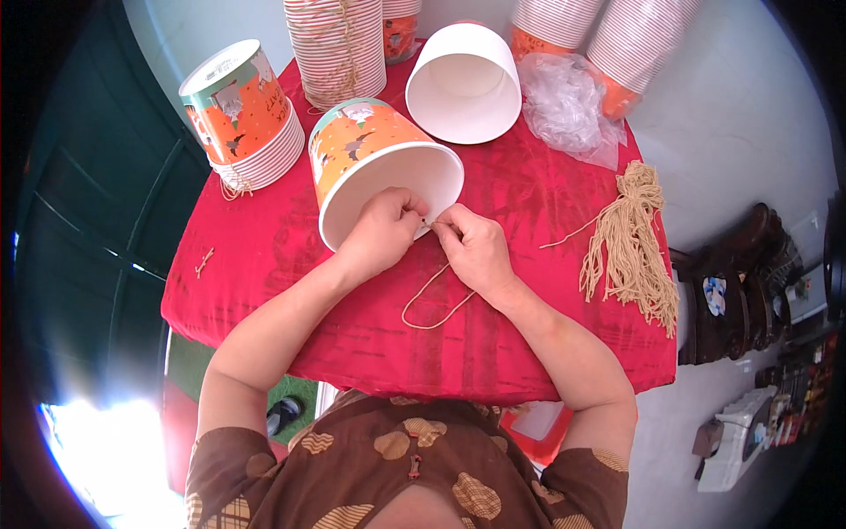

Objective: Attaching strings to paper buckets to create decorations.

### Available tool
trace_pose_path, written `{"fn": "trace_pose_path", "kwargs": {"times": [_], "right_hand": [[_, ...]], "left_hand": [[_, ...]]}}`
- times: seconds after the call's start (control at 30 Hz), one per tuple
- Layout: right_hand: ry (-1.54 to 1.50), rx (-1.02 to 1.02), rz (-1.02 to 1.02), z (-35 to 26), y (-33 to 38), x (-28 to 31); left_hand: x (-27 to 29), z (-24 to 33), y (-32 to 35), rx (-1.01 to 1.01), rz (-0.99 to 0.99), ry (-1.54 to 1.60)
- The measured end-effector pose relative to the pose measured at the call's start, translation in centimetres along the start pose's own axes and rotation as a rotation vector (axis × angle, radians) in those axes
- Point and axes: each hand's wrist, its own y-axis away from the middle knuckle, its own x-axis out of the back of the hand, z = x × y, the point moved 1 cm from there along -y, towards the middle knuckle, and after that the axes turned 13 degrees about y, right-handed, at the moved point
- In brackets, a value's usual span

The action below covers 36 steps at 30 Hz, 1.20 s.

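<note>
An orange paper bucket [374, 141] with a green band lies on its side, its white mouth turned toward me. My left hand [388, 227] reaches inside the mouth, fingers pinched together near the lower right rim. Just outside that rim, my right hand [474, 244] pinches a thin tan string [438, 326], which loops down onto the red cloth. The fingertips of both hands almost meet at the rim, where a small dark spot shows. What the left fingertips hold, if anything, is too small to make out.
A white bucket [464, 88] lies beyond the hands. Stacked orange buckets [242, 119] stand at left, taller stacks [337, 53] behind. At right are a crumpled plastic bag [573, 106] and a bundle of tan strings [630, 238]. A string scrap [204, 262] lies on the red tablecloth [264, 291].
</note>
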Motion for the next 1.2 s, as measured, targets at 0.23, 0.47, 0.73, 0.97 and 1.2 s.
{"fn": "trace_pose_path", "kwargs": {"times": [0.23,0.47,0.73,0.97,1.2], "right_hand": [[0.025,0.035,0.009,-0.32,0.03,0.14],[0.042,0.053,0.031,-0.44,0.17,0.01],[0.12,0.092,0.056,-0.5,0.07,0.02],[0.196,0.2,0.123,-0.62,0.06,-0.07],[0.384,0.386,0.166,-0.52,0.04,-0.04]], "left_hand": [[-0.49,-0.71,0.68,-0.189,0.001,-0.266],[-0.53,-0.93,0.6,-0.209,-0.015,-0.288],[-0.57,-0.67,0.63,-0.216,-0.032,-0.299],[-0.52,-0.81,0.65,-0.211,-0.023,-0.281],[-0.26,-0.94,0.29,-0.18,-0.015,-0.211]]}}
